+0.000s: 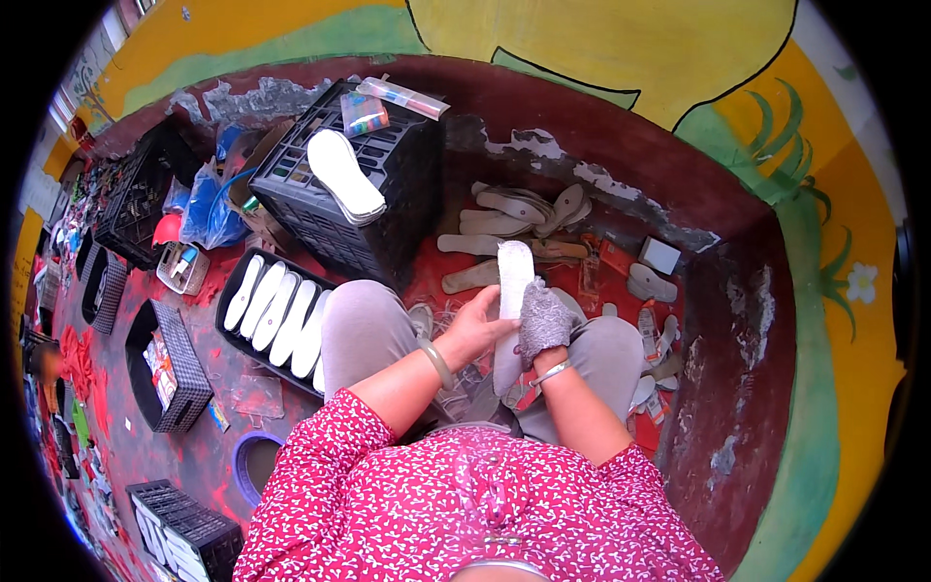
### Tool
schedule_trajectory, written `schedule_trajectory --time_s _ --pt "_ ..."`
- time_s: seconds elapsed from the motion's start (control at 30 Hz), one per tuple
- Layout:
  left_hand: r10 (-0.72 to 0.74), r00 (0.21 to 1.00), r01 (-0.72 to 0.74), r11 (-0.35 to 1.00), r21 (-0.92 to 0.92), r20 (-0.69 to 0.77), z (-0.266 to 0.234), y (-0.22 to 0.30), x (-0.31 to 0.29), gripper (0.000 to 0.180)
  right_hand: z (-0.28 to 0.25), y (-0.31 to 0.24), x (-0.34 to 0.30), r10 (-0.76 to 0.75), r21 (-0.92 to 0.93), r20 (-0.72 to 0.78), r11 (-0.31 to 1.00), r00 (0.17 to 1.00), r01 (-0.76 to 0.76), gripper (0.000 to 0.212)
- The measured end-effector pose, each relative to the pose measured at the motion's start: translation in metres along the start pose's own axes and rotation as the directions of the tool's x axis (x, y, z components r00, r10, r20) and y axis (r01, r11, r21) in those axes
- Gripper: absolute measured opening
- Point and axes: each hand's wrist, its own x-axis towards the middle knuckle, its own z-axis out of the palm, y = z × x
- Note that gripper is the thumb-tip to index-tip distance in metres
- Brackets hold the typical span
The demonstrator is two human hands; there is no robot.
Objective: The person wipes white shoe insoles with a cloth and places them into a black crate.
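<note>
A long white insole [514, 267] stands nearly upright over my lap, with its lower part between my hands. My left hand [473, 325], bare and with a bangle at the wrist, pinches its left edge. Against its right side is my right hand [547, 318] in a grey fuzzy glove, its fingers curled and partly hidden. Left of my knee, a black basket [231, 291] holds a row of white insoles [274, 315]. Ahead, a small stack of white insoles [343, 177] rests on an upturned black crate [320, 238].
Loose greyish insoles [504, 211] and a small white box [659, 255] lie on the red floor by the low maroon wall [722, 320]. Leftward are a woven basket [184, 393], a purple basin [242, 475], a blue plastic bag [208, 209] and more crates [199, 514].
</note>
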Motion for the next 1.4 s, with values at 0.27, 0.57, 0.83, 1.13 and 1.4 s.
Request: schedule_trajectory --time_s 0.27,0.57,0.83,1.13,1.4 --pt "-0.077 0.997 0.075 0.979 -0.189 -0.005 -0.007 0.009 0.000 0.041 0.077 0.016 0.018 0.052 0.982 -0.089 0.171 0.995 0.079 0.030" --pt "-0.096 0.977 0.104 0.994 -0.031 0.192 -0.004 -0.003 0.004 0.048 0.042 -0.001 0.001 0.277 0.968 -0.021 0.247 0.961 -0.050 0.018" --pt "-0.198 0.953 0.148 0.965 0.216 0.230 -0.009 -0.013 -0.003 0.050 -0.005 0.017 0.008 0.350 0.704 0.494 -0.698 0.796 -0.130 0.028" --pt "-0.202 0.969 0.210 0.977 -0.044 0.142 -0.009 0.017 -0.007 0.029 0.009 0.003 -0.017 -0.132 0.603 0.250 -0.754 0.959 -0.260 0.030" --pt "-0.172 0.975 0.105 0.917 0.385 0.142 -0.014 -0.013 0.006 0.018 0.036 0.001 -0.013 0.090 0.603 0.371 -0.780 0.924 -0.166 0.022"
